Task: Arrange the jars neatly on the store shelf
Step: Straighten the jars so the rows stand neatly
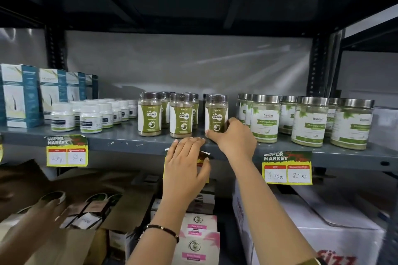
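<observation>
Left hand [185, 165] lies flat, fingers spread, gripping nothing, on the shelf [129, 142] front edge, likely bracing; right hand [231, 135] wraps the rightmost Gaska jar [216, 112] near that edge, probably to close the gap to its row.

Open gap between middle Gaska jar [181, 115] and right Gaska jar [216, 113]; Moringa jars [266, 118] crowd 3 o'clock.

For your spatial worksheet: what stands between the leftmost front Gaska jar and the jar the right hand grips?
One Gaska jar, upright, in the head view.
</observation>
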Motion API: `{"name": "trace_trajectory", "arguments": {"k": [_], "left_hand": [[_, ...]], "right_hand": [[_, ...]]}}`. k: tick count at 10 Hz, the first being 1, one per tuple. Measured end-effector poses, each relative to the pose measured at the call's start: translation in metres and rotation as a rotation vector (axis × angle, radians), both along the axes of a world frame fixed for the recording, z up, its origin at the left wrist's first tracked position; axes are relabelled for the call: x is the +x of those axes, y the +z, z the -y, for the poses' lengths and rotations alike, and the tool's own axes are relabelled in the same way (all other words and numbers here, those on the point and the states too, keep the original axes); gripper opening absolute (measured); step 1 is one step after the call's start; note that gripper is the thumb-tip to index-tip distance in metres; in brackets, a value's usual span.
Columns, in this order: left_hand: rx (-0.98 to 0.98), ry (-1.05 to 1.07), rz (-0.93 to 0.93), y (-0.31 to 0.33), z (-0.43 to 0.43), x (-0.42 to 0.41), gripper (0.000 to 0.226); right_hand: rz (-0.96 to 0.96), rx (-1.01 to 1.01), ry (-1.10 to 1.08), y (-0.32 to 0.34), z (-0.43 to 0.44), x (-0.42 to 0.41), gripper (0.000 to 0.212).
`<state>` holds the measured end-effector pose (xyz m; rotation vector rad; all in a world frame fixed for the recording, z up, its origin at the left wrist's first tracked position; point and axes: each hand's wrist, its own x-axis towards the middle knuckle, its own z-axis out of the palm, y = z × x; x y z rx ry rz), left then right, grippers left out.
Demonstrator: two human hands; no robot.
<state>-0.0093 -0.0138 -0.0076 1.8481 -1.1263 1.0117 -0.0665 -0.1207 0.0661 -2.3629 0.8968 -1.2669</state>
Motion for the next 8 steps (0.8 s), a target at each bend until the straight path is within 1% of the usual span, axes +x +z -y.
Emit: {"name": "trace_trajectory", "arguments": {"k": [3, 5, 6, 7, 8], "left_hand": [[-0.013, 0.003, 0.008, -0.001, -0.001, 0.000, 0.042], [-0.027, 0.000, 0.014, -0.001, 0.002, 0.001, 0.041], [-0.022, 0.017, 0.015, -0.002, 0.001, 0.000, 0.041], [-0.024, 0.003, 0.035, -0.002, 0.002, 0.002, 0.041], [-0.046, 0.020, 0.027, -0.004, 0.004, -0.002, 0.040]], "right_hand": [[-0.004, -0.012, -0.017, 0.000, 0.000, 0.000, 0.041], [-0.022, -0.055, -0.012, -0.001, 0.002, 0.002, 0.045], [-0.025, -0.053, 0.048, -0.001, 0.001, -0.004, 0.052], [0.134, -0.027, 0.131, -0.007, -0.011, -0.039, 0.072], [0.541, -0.025, 0.305, -0.016, -0.030, -0.114, 0.056]]}}
